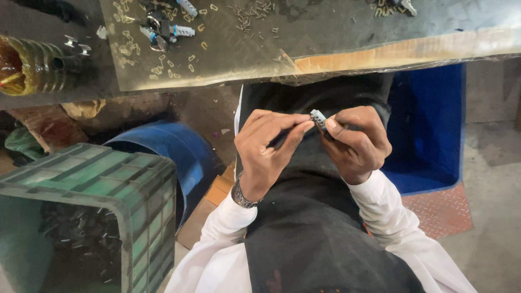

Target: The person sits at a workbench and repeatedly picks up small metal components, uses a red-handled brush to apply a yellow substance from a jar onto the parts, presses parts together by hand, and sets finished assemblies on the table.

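I see a dark metal counter [81, 81] along the top, one stretch covered by a scuffed clear plastic sheet [336, 38]. Small brass clips [163, 68] and tiny dark pins [251, 15] lie scattered on the sheet, near silver lock cylinders [163, 30]. A ribbed amber hose [30, 65] rests at the counter's left end. Below it: a green slatted plastic crate [92, 179] holding dark metal bits, just beside a blue plastic drum [173, 149]. A blue plastic bin [429, 125] sits on red chequer plate [439, 209].
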The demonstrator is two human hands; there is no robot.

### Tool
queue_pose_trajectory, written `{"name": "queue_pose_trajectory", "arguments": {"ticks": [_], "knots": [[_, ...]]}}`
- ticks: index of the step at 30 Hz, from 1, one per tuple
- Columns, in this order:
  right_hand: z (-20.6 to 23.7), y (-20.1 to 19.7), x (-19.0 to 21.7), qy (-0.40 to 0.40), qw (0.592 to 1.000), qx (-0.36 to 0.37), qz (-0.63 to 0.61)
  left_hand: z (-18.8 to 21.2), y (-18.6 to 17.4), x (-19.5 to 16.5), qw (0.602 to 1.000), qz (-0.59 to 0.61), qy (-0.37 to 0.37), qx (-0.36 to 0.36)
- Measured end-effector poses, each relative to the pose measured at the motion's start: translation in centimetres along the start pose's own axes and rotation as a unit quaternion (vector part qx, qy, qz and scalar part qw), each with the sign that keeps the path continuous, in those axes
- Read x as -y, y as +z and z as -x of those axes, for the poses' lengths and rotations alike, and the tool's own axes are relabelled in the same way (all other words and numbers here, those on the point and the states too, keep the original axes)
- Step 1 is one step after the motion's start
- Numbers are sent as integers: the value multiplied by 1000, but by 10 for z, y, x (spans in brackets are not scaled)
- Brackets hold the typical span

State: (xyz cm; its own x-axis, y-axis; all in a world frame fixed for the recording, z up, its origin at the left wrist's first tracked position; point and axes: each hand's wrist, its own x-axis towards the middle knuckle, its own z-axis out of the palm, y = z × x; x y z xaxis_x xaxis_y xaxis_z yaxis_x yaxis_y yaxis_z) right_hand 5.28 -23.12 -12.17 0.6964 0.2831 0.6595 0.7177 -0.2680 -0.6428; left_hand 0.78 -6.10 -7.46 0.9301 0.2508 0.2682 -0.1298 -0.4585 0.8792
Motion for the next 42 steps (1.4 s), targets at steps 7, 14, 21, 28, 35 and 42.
{"name": "queue_pose_trajectory", "arguments": {"ticks": [7, 14, 21, 28, 35, 42], "knots": [[-5, -4, -4, -60, 998, 21, 22, 0, 2, 3, 1000, 1, 16, -14], [-7, -5, -10, -92, 995, 33, 35, 0, 0, 5, 1000, -13, 21, -5], [-10, -9, -18, -137, 989, 48, 16, -4, 0, 9, 999, -11, 36, 4], [-6, -10, -19, -96, 994, 55, -13, -2, -5, 13, 996, 36, -59, 57], [3, 4, -11, 17, 997, 28, -76, 4, -18, 24, 969, 186, -150, 66], [5, 9, -5, 104, 986, 36, -124, 13, -80, 52, 954, 127, -199, -186]]}}
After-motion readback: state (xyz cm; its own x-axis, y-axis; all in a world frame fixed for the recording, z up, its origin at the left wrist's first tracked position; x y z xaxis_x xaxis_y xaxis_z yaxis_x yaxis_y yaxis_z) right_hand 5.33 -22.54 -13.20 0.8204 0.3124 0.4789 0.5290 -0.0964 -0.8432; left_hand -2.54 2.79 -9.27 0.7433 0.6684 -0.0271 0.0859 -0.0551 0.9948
